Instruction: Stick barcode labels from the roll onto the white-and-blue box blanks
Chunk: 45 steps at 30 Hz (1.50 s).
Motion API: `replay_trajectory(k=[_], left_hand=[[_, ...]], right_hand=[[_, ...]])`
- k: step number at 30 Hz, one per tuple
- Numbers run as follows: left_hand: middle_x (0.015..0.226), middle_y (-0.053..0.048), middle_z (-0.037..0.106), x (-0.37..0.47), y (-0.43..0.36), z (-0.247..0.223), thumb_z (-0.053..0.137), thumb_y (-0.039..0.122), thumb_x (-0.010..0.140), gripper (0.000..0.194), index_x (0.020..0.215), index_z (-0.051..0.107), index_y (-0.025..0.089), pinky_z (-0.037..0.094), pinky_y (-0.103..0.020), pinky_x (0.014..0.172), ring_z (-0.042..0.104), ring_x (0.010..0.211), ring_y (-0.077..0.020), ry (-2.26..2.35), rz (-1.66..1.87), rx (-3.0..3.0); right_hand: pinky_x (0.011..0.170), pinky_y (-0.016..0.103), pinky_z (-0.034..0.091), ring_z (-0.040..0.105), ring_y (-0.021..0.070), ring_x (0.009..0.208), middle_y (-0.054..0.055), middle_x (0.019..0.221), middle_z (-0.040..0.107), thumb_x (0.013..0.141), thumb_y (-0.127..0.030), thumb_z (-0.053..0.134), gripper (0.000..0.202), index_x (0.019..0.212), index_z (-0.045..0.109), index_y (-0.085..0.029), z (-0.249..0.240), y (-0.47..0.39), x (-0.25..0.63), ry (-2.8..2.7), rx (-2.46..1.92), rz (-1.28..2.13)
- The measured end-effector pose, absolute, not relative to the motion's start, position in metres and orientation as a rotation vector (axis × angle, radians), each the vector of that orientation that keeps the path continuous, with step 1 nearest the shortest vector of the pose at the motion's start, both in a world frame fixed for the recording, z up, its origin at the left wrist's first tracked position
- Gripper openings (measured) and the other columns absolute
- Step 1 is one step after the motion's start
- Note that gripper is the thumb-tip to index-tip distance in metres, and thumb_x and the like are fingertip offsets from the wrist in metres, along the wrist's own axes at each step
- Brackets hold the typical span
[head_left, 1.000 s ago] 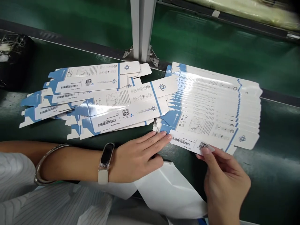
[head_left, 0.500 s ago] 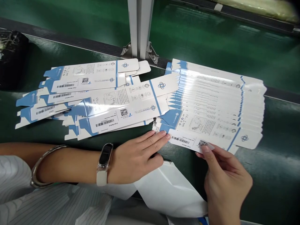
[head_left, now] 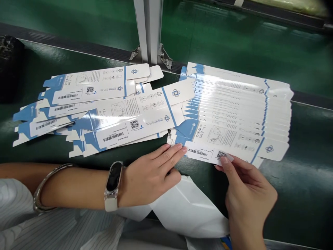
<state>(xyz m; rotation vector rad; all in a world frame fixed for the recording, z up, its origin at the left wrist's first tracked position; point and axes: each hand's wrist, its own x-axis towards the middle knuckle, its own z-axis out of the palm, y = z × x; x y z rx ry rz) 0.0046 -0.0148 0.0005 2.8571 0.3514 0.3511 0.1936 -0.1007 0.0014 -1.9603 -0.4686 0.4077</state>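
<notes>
A white barcode label lies along the lower edge of the front flat carton in the right-hand fan. My right hand pinches the label's right end, beside its QR code, between thumb and fingers. At the label's left end, my left hand rests its outstretched fingertips on the label's corner and the carton's blue flap. How much of the label sticks to the carton, I cannot tell. Beyond lie the overlapping white-and-blue flat cartons. To the left is a loose pile of labelled flat cartons.
The green tabletop has a dark rail along its back, where a metal post stands on brackets. A dark wrapped object sits at far left. White backing paper hangs over the near edge below my hands.
The view has shifted slightly, so things appear a little further left. My hands keep nearly the same hold, and the label's right end appears slightly closer to the carton.
</notes>
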Motion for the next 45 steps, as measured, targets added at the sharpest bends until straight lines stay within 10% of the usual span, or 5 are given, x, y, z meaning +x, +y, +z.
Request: replay_trajectory(k=[15, 19, 29, 38, 45], left_hand=[[0.133, -0.025, 0.044, 0.012, -0.022, 0.007, 0.04, 0.015, 0.086, 0.017, 0.081, 0.055, 0.009, 0.043, -0.044, 0.1, 0.039, 0.127, -0.0355, 0.367, 0.328, 3.062], [0.131, -0.025, 0.045, 0.011, -0.023, 0.006, 0.041, 0.016, 0.086, 0.016, 0.082, 0.054, 0.009, 0.044, -0.044, 0.099, 0.04, 0.126, -0.0349, 0.356, 0.347, 3.103], [0.128, -0.025, 0.048, 0.011, -0.025, 0.005, 0.041, 0.013, 0.085, 0.013, 0.081, 0.053, 0.009, 0.044, -0.043, 0.098, 0.042, 0.124, -0.034, 0.368, 0.376, 3.176], [0.131, -0.026, 0.045, 0.011, -0.026, 0.001, 0.046, 0.013, 0.084, 0.008, 0.082, 0.053, 0.009, 0.044, -0.043, 0.097, 0.042, 0.125, -0.0345, 0.363, 0.355, 3.204], [0.128, -0.025, 0.049, 0.01, -0.029, -0.005, 0.046, 0.012, 0.084, 0.008, 0.079, 0.053, 0.01, 0.043, -0.042, 0.095, 0.047, 0.122, -0.0335, 0.378, 0.446, 3.243]], right_hand=[[0.075, 0.034, 0.051, 0.063, 0.017, 0.073, 0.005, 0.086, 0.067, 0.078, -0.034, 0.063, 0.022, 0.095, 0.068, -0.02, -0.004, -0.108, 0.202, -1.093, -2.174, 0.037], [0.079, 0.042, 0.05, 0.06, 0.0239, 0.088, 0.017, 0.113, 0.054, 0.078, -0.039, 0.063, 0.053, 0.123, 0.054, -0.014, 0.003, -0.113, 0.217, -1.098, -2.258, -0.203], [0.104, 0.064, 0.008, -0.002, 0.039, 0.137, 0.026, 0.149, 0.003, 0.081, -0.064, 0.039, 0.093, 0.144, 0.001, -0.005, -0.012, -0.078, 0.175, -1.497, -2.422, 0.028], [0.104, 0.063, 0.009, 0.01, 0.0421, 0.136, 0.029, 0.146, 0.014, 0.089, -0.053, 0.026, 0.078, 0.142, 0.012, 0.003, -0.015, -0.115, 0.239, -1.003, -2.636, -0.021], [0.095, 0.049, 0.04, 0.051, 0.0312, 0.111, 0.016, 0.126, 0.052, 0.069, -0.05, 0.067, 0.083, 0.137, 0.035, -0.015, -0.004, -0.124, 0.225, -0.767, -2.205, 0.048]])
